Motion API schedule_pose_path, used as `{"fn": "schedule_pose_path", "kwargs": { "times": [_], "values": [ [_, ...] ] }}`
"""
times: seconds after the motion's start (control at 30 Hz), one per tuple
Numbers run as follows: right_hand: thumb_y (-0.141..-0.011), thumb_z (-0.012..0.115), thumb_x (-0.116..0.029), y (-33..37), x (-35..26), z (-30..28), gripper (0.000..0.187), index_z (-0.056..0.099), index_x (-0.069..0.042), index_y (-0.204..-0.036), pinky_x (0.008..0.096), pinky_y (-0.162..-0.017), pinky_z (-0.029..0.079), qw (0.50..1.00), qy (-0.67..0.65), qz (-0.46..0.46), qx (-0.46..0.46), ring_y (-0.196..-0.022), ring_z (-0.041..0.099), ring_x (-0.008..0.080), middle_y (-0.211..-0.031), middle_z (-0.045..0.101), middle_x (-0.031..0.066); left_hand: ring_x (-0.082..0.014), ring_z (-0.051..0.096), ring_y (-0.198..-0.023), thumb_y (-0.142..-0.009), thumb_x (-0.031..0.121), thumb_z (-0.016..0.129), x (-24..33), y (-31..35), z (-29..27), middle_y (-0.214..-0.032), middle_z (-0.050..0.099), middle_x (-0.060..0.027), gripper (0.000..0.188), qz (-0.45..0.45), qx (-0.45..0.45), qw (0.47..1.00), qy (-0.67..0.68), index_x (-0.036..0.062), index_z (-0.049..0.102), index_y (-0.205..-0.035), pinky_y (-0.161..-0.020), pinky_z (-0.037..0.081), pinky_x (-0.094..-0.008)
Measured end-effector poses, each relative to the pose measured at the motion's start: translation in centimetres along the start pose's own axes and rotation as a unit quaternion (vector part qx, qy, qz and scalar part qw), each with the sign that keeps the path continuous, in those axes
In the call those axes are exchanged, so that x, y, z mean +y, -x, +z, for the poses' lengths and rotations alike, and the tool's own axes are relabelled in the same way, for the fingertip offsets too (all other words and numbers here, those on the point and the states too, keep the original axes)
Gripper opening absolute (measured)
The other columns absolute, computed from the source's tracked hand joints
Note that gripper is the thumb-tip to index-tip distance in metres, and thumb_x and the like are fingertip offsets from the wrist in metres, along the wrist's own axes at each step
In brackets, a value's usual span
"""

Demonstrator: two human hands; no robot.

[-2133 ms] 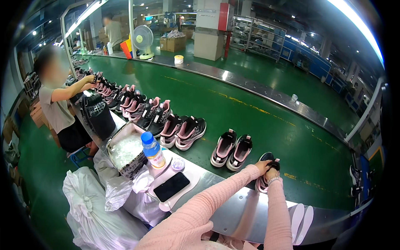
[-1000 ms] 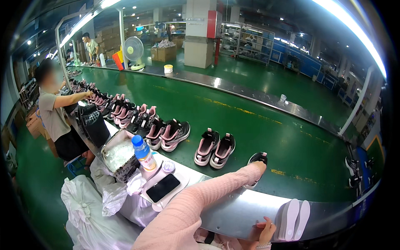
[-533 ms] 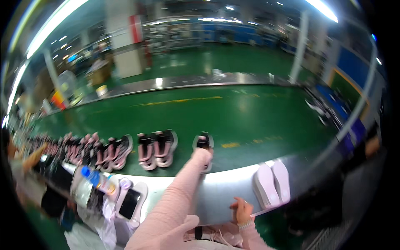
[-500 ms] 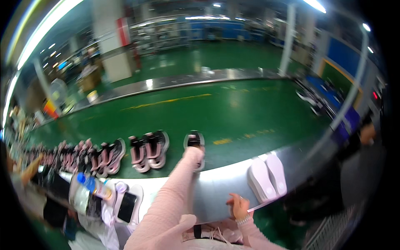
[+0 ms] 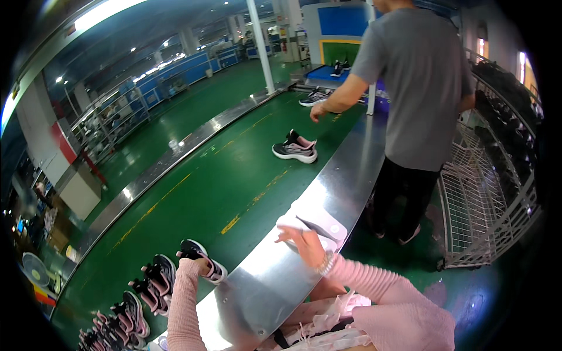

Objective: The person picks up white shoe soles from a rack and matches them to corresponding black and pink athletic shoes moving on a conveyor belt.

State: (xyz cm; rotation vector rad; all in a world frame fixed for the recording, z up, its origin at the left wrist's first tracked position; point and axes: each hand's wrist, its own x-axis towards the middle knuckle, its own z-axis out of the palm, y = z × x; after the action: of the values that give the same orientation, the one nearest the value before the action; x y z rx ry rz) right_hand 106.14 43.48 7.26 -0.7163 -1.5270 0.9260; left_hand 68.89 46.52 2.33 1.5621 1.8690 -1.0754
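My left hand (image 5: pixel 201 267) is closed around the collar of a black, pink and white sneaker (image 5: pixel 216 272) at the green belt's near edge; some fingers are hidden. Above a pair of pale pink shoe soles (image 5: pixel 328 225) on the metal ledge, my right hand (image 5: pixel 304 243) has its fingers apart and holds nothing. It covers part of the nearer sole, and I cannot tell whether it touches. More sneakers (image 5: pixel 157 279) stand in a row at the lower left, beside my left forearm. Farther along the belt sits a single sneaker (image 5: pixel 295 147).
A person in a grey shirt (image 5: pixel 410 88) stands at the right beside the ledge (image 5: pixel 257 292), one hand reaching over the belt near another sneaker (image 5: pixel 315 97). Behind them is a white wire cart (image 5: pixel 477 205). A white post (image 5: pixel 260 47) rises beyond the belt.
My view has swung to the right, bringing the other person and the cart into sight. My right hand has moved over the pink soles. My left hand stays on the sneaker.
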Motion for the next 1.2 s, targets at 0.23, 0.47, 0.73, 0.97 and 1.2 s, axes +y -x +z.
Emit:
{"fn": "schedule_pose_path", "kwargs": {
  "times": [0.23,0.47,0.73,0.97,1.2],
  "values": [
    [-0.086,0.037,-0.025,-14.3,1.9,-4.7,0.030,0.057,-0.004,-0.093,0.0332,-0.063,0.044,0.965,0.247,-0.092,-0.018,-0.067,0.056,0.0268,-0.079,0.060,0.0101,-0.0241,0.057,-0.084,-0.073,0.026,0.050,4.3,5.4,-2.4,-0.090,0.059,-0.0086,0.026,-0.049,0.147,0.988,-0.010,0.0106,0.058,-0.093,-0.075,0.044,-0.0309],
    [-0.077,0.045,-0.028,-22.7,15.9,-11.3,0.032,0.055,-0.004,-0.095,0.0376,-0.077,0.044,0.857,0.512,0.011,-0.063,-0.087,0.054,0.0302,-0.111,0.045,0.0126,-0.0324,0.053,-0.075,-0.067,0.015,0.059,4.3,4.8,2.7,-0.076,0.055,-0.0156,0.015,0.131,0.584,0.725,0.340,0.0007,0.056,-0.065,-0.069,0.043,-0.0373],
    [-0.073,0.048,-0.024,-25.2,21.5,-13.2,0.039,0.054,-0.007,-0.108,0.0367,-0.087,0.040,0.762,0.603,0.203,-0.121,-0.100,0.051,0.0307,-0.125,0.035,0.0170,-0.0360,0.042,-0.106,-0.068,0.020,0.064,9.9,5.0,9.1,-0.122,0.035,-0.0205,0.049,0.026,0.768,0.522,0.370,0.0023,0.045,-0.110,-0.086,0.038,-0.0420],
    [-0.078,0.038,-0.018,-26.2,30.9,-19.4,0.034,0.057,-0.002,-0.103,0.0397,-0.083,0.042,0.721,0.646,0.250,-0.006,-0.095,0.053,0.0340,-0.113,0.048,0.0217,-0.0344,0.044,-0.106,-0.055,0.006,0.065,12.6,2.9,5.3,-0.121,0.038,-0.0178,0.031,0.069,0.684,0.489,0.537,0.0060,0.051,-0.083,-0.084,0.039,-0.0380],
    [-0.075,0.045,-0.027,-20.4,13.8,2.3,0.032,0.061,-0.001,-0.083,0.0375,-0.073,0.046,0.749,0.568,0.066,-0.335,-0.081,0.058,0.0325,-0.085,0.059,0.0209,-0.0302,0.043,-0.106,-0.057,0.001,0.063,10.1,2.3,7.2,-0.124,0.036,-0.0157,0.029,0.055,0.701,0.435,0.563,0.0053,0.051,-0.082,-0.086,0.037,-0.0355]
  ]
}}
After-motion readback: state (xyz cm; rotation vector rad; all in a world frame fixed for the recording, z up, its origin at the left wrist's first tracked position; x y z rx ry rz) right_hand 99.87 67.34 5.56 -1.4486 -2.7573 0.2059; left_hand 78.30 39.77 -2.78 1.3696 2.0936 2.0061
